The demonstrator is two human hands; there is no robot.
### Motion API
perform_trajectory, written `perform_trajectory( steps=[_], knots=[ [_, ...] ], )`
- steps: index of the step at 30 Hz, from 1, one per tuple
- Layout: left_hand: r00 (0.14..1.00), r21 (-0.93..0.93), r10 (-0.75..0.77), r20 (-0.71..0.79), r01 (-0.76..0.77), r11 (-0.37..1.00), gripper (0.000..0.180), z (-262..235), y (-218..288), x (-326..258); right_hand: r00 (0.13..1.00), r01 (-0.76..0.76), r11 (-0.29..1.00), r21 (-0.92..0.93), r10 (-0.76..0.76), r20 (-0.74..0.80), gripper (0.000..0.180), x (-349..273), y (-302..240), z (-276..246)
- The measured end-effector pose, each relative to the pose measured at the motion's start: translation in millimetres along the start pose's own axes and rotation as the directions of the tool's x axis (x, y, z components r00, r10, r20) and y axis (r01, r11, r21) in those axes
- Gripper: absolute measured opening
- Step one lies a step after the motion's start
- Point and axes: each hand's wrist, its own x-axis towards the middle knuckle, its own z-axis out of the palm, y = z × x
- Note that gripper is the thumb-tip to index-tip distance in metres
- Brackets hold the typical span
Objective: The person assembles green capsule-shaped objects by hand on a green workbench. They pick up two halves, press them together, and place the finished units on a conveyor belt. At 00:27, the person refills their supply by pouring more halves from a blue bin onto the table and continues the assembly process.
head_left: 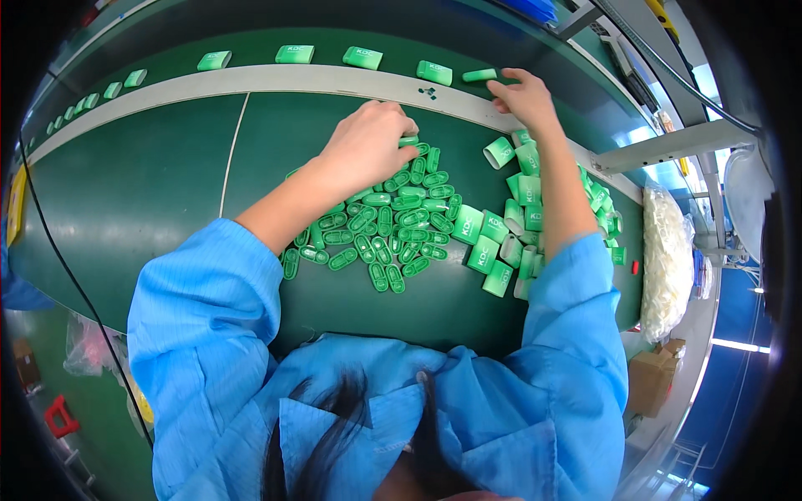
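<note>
Over a green worktable (159, 179), left hand (363, 144) at the oval pieces (384, 220), right hand (528, 100) beside a small case (479, 75)

The left hand's fingers are bent, with thumb and fingertips close about one green oval piece at the far edge of the pile; I cannot tell whether they grip it. The right hand's fingers are loosely spread, the forefinger stretched left and the thumb below it, with nothing visible in their hold. The fingertips are just beside the right end of the small green case, which lies on the far green strip (255, 52).

The oval pieces lie heaped at the middle of the table, between the forearms and partly under the left one. Right of them are heaped open-ended green sleeves (468, 224), some standing tilted, others flat, partly hidden by the right forearm.

Beyond, a pale rail (334, 80) curves between table and strip. On the strip, a spaced row of green-and-white cases (295, 54) runs away to the left. At the table's right end are a small red object (635, 267) and a plastic bag (666, 259) of whitish contents. Near and below, a cardboard box (652, 380) sits at right; a black cable (63, 259) crosses the left side.
</note>
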Motion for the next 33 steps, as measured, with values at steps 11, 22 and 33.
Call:
perform_trajectory(
  steps=[11, 22, 33],
  knots=[
    [0.999, 0.105, 0.023, 0.037, -0.027, 0.994, 0.014, -5.7, 5.6, -1.1, 0.903, 0.429, 0.815, -0.39, -0.387, 0.185, 0.029, -106.1, -3.7, -10.2],
    [0.978, -0.075, 0.058, -0.202, -0.075, 0.994, 0.013, 7.8, -24.4, 1.7, 0.881, 0.472, 0.847, -0.243, -0.443, 0.166, 0.027, -119.3, -15.8, 21.0],
    [0.99, 0.097, 0.038, -0.132, -0.025, 0.995, 0.012, 13.8, -16.8, 5.0, 0.897, 0.437, 0.895, 0.09, -0.441, 0.025, 0.031, -117.0, -13.0, 24.5]
  ],
)
